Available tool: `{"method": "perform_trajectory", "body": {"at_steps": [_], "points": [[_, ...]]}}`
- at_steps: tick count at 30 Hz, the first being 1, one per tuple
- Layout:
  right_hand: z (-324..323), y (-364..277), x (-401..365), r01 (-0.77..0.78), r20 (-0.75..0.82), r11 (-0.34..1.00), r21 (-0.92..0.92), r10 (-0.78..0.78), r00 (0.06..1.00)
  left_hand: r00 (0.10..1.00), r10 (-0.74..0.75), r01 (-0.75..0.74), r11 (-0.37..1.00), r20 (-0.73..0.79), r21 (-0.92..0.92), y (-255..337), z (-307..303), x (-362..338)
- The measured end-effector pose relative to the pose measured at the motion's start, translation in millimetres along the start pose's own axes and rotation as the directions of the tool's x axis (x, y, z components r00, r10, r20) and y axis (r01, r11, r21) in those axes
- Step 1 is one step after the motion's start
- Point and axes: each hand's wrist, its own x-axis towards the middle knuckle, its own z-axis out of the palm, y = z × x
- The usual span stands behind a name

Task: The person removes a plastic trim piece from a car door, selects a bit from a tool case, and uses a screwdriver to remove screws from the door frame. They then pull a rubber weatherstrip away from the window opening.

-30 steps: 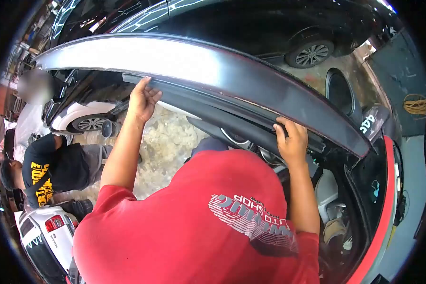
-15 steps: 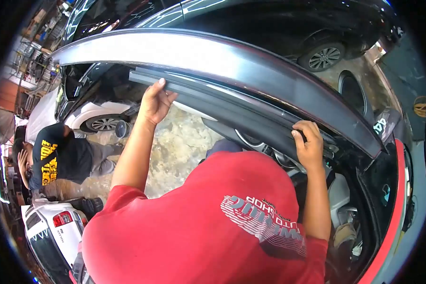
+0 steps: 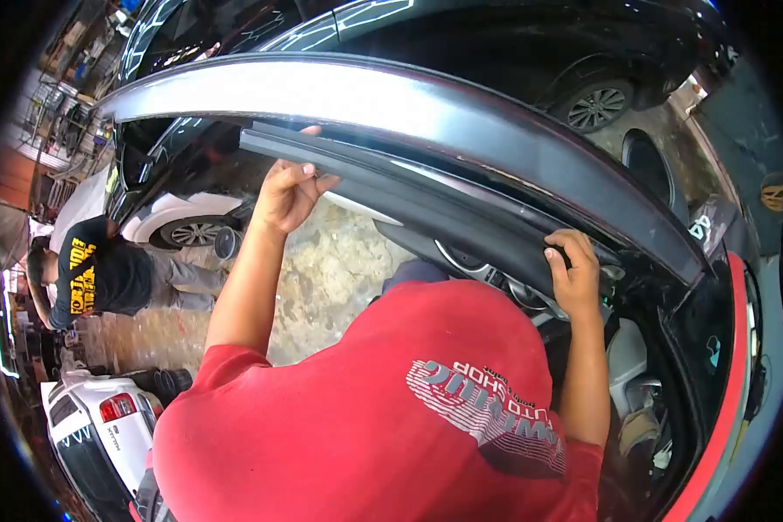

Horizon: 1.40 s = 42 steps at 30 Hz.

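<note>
A long dark trim panel [image 3: 409, 196] lies slantwise beneath the curved silver-and-black edge [image 3: 365, 91] of a car body. Near the panel's left end, my left hand [image 3: 289, 193] grips it, thumb on the near face and a fingertip showing past the far edge. My right hand [image 3: 574, 265] is closed round the panel's right end, its fingers curled over the top. Part of that end is hidden by the hand. The panel's upper edge sits close under the body edge; whether they touch, I cannot tell.
A co-worker in a black shirt [image 3: 104, 265] is at the left, above a white vehicle [image 3: 104, 418]. A black car [image 3: 496, 52] stands beyond the body edge. Below my right hand are a seat and the car's interior [image 3: 626, 365]. A bucket [image 3: 227, 243] sits on the floor.
The panel has dropped slightly from the body edge. My left thumb has moved down the panel's face, and a fingertip now shows beyond its far edge. The co-worker has shifted a little.
</note>
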Motion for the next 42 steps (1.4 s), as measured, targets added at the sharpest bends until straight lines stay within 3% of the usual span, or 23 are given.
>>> {"method": "perform_trajectory", "body": {"at_steps": [3, 5, 7, 9, 13, 21, 25, 28, 30, 31, 33, 34, 35, 37, 39, 42], "points": [[0, 10, -3, -0.124, 0.133, 0.980, 0.153, 0.104, 0.986, 0.999, 0.031, -0.031, 0.999, -0.043, 0.008, 3, 9, 2], [-5, 18, -5, -0.454, 0.496, 0.868, 0.203, 0.308, 0.812, 0.995, 0.007, 0.014, 0.979, -0.099, 0.204, 2, 7, 10], [-9, 20, -4, -0.488, 0.554, 0.847, 0.210, 0.308, 0.773, 0.992, -0.001, 0.038, 0.953, -0.125, 0.299, 1, 9, 12], [-12, 13, 3, -0.699, 0.678, 0.647, 0.306, 0.367, 0.637, 0.973, 0.026, 0.050, 0.946, -0.229, 0.321, -1, 15, 16], [-14, 7, 5, -0.659, 0.707, 0.663, 0.355, 0.272, 0.653, 0.937, 0.056, 0.076, 0.931, -0.344, 0.357, -1, 22, 20], [-24, 5, 18, -0.767, 0.820, 0.591, 0.252, 0.290, 0.493, 0.901, 0.048, 0.107, 0.939, -0.432, 0.326, 2, 31, 19], [-26, -1, 17, -0.760, 0.818, 0.602, 0.244, 0.294, 0.495, 0.915, 0.065, 0.064, 0.951, -0.398, 0.303, 0, 27, 17], [-24, 0, 11, -0.720, 0.784, 0.613, 0.326, 0.250, 0.568, 0.928, 0.102, -0.001, 0.962, -0.358, 0.272, -2, 23, 15], [-18, -1, 8, -0.534, 0.643, 0.763, 0.363, 0.209, 0.736, 0.941, 0.110, -0.018, 0.961, -0.321, 0.277, -2, 21, 14], [-16, -6, 7, -0.535, 0.640, 0.763, 0.363, 0.213, 0.738, 0.951, 0.122, -0.038, 0.959, -0.284, 0.282, -3, 21, 14], [-12, -20, 7, -0.450, 0.486, 0.842, 0.299, 0.271, 0.831, 0.962, 0.122, -0.048, 0.957, -0.244, 0.287, -10, 42, 15], [-9, -27, 8, -0.327, 0.402, 0.917, 0.230, 0.216, 0.890, 0.970, 0.122, -0.057, 0.955, -0.209, 0.292, -15, 58, 15], [-3, -33, 10, -0.326, 0.399, 0.917, 0.231, 0.216, 0.891, 0.967, 0.107, -0.038, 0.959, -0.231, 0.282, -21, 79, 13], [15, -50, 16, 0.014, 0.097, 0.995, 0.104, -0.024, 0.995, 0.957, 0.093, -0.037, 0.979, -0.274, 0.201, -42, 96, 23], [28, -69, 18, -0.014, 0.055, 0.997, 0.081, 0.009, 0.998, 0.975, 0.128, -0.072, 0.955, -0.181, 0.287, -52, 118, 26], [44, -85, 24, -0.009, 0.079, 0.998, 0.065, 0.004, 0.997, 0.979, 0.169, -0.147, 0.973, -0.117, 0.176, -52, 112, 63]]}}
